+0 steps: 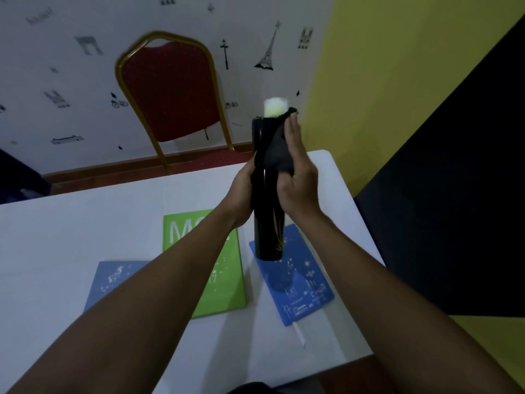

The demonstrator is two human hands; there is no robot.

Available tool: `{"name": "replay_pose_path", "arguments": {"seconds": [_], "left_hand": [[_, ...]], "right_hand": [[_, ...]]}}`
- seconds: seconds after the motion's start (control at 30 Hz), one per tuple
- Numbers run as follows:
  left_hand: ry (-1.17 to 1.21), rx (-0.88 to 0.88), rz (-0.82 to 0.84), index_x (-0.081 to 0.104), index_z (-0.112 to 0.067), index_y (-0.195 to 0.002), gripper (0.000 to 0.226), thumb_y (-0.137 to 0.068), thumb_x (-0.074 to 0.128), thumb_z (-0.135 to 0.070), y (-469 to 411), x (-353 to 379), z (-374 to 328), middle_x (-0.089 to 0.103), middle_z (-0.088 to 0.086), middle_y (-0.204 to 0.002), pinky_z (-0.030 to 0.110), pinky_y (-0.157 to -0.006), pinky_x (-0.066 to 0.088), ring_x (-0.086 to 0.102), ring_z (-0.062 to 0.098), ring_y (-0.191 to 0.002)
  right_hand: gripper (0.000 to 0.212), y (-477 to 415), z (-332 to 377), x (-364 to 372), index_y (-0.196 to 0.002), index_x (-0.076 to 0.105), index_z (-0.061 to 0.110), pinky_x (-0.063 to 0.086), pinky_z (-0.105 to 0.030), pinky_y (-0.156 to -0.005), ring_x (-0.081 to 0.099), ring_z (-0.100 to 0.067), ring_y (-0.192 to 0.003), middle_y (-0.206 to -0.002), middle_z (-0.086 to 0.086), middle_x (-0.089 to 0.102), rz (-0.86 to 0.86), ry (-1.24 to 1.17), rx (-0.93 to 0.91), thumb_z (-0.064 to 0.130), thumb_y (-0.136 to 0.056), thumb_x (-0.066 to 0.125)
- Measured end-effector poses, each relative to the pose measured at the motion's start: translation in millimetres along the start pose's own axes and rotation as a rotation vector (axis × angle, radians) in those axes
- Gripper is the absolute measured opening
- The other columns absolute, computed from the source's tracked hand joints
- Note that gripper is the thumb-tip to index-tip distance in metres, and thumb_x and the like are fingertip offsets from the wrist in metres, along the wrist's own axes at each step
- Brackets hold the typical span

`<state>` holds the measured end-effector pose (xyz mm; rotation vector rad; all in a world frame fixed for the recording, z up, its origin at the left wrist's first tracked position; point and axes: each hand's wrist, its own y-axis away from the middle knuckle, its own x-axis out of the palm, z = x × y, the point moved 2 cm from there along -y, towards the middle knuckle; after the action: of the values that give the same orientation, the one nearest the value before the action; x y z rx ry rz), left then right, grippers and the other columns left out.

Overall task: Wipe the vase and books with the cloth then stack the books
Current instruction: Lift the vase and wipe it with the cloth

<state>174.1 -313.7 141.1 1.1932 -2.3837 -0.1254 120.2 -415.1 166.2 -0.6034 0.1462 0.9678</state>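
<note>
**Vase lifted off table, cloth pressed on its upper side**

Big stuff first. White table (71, 237) sits below both your hands, books flat on it. Red padded chair with gold metal frame (170, 92) stands past your fingertips, against the white wall with black landmark stickers (56, 52). Yellow wall (412, 66) off to the right of your right hand.

Books, all under your forearms and unstacked: green book with white lettering (227, 280) below your left wrist; pale blue book with white speckle print (113, 277) left of it, their edges just beside each other, partly hidden by your left arm; darker blue book with white icon drawings (301, 282) under your right wrist, apart from the green one.

Tall black glossy cylinder vase with a thin gold leaf motif (267, 223) is held upright, slightly tilted, its base hanging over the darker blue book. Something blurred white-green (275, 106) sticks out of its mouth; can't tell what.

Your left hand (241, 194) is wrapped round the vase's middle from the left, fingers curled behind it, closed on it. Your right hand (298, 177) lies on the right side, fingers stretched up toward the rim, flat not curled, pinning the dark grey cloth (279, 155) against the vase's upper half.
</note>
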Motion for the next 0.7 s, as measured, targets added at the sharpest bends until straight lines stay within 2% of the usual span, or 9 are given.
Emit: {"name": "replay_pose_path", "arguments": {"seconds": [0.07,0.1,0.17,0.27,0.37,0.43,0.57,0.63,0.7], "left_hand": [[0.039,0.038,-0.005,0.065,-0.018,-0.128,0.041,-0.107,0.040,-0.043,-3.3,-0.2,-2.8,0.073,0.009,-0.121,0.037,-0.096,0.056,0.069,0.023,-0.113],[0.037,0.066,-0.018,0.063,-0.015,-0.132,0.048,-0.103,0.048,-0.050,-5.1,-1.1,-5.0,0.070,0.016,-0.127,0.041,-0.098,0.055,0.067,0.028,-0.116],[0.023,0.091,-0.118,0.051,-0.004,-0.139,0.074,-0.089,0.068,-0.056,-7.8,-5.8,-9.5,0.064,0.026,-0.126,0.045,-0.091,0.057,0.070,0.033,-0.107],[-0.032,0.085,-0.284,0.041,-0.009,-0.136,0.084,-0.077,0.080,-0.054,-11.8,-16.4,-9.0,0.059,0.015,-0.125,0.048,-0.092,0.060,0.070,0.028,-0.105],[-0.018,0.097,-0.304,0.052,-0.009,-0.129,0.074,-0.078,0.079,-0.054,-12.6,-18.9,-6.3,0.066,0.015,-0.119,0.053,-0.094,0.058,0.070,0.033,-0.106],[0.023,0.108,-0.243,0.058,-0.002,-0.128,0.064,-0.087,0.074,-0.048,-12.5,-15.4,-6.5,0.070,0.020,-0.113,0.052,-0.095,0.057,0.071,0.037,-0.102],[-0.028,0.112,-0.091,0.058,-0.004,-0.135,0.051,-0.101,0.057,-0.042,-12.1,-10.9,-5.0,0.067,0.021,-0.128,0.045,-0.102,0.054,0.068,0.032,-0.116],[-0.048,0.091,-0.053,0.055,-0.011,-0.139,0.050,-0.102,0.052,-0.045,-11.2,-9.4,-3.6,0.066,0.015,-0.133,0.049,-0.106,0.051,0.065,0.029,-0.122],[-0.036,0.087,-0.002,0.057,-0.016,-0.138,0.044,-0.107,0.040,-0.043,-9.4,-4.8,-3.1,0.067,0.011,-0.133,0.045,-0.103,0.053,0.065,0.028,-0.123]], "right_hand": [[0.080,21.0,-0.8,6.7,-0.159,0.029,0.003,0.024,-0.023,-0.125,0.014,-0.019,-0.159,-0.170,-0.011,0.021,0.053,0.005,0.004,-0.019,-0.083,0.043],[0.077,37.1,-3.2,9.1,-0.158,0.030,0.002,0.025,-0.028,-0.126,0.014,-0.021,-0.159,-0.170,-0.012,0.021,0.082,0.002,0.001,-0.019,-0.084,0.044],[0.070,74.8,-11.6,10.6,-0.155,0.033,-0.003,0.024,-0.038,-0.127,0.016,-0.029,-0.159,-0.168,-0.017,0.024,0.143,-0.003,-0.015,-0.018,-0.088,0.046],[0.056,124.7,-23.7,8.6,-0.150,0.036,-0.011,0.023,-0.040,-0.127,0.020,-0.037,-0.157,-0.165,-0.023,0.027,0.227,0.021,-0.062,-0.007,-0.095,0.045],[0.054,134.8,-26.4,7.2,-0.149,0.037,-0.013,0.023,-0.039,-0.127,0.023,-0.037,-0.156,-0.163,-0.023,0.028,0.246,0.011,-0.066,-0.003,-0.096,0.042],[0.059,116.6,-21.0,6.4,-0.150,0.037,-0.012,0.022,-0.038,-0.127,0.021,-0.036,-0.156,-0.164,-0.024,0.028,0.218,-0.002,-0.050,-0.007,-0.091,0.039],[0.077,43.5,-10.6,-0.4,-0.155,0.032,-0.005,0.020,-0.028,-0.127,0.018,-0.030,-0.158,-0.167,-0.020,0.025,0.097,-0.007,-0.005,-0.024,-0.081,0.040],[0.079,10.1,-6.3,-4.5,-0.157,0.030,-0.003,0.022,-0.025,-0.126,0.019,-0.028,-0.158,-0.168,-0.018,0.024,0.053,0.005,-0.016,-0.024,-0.081,0.040],[0.081,-6.1,-1.2,-6.1,-0.157,0.030,-0.001,0.024,-0.023,-0.125,0.020,-0.030,-0.157,-0.168,-0.017,0.024,0.049,0.013,-0.046,-0.024,-0.080,0.040]]}}
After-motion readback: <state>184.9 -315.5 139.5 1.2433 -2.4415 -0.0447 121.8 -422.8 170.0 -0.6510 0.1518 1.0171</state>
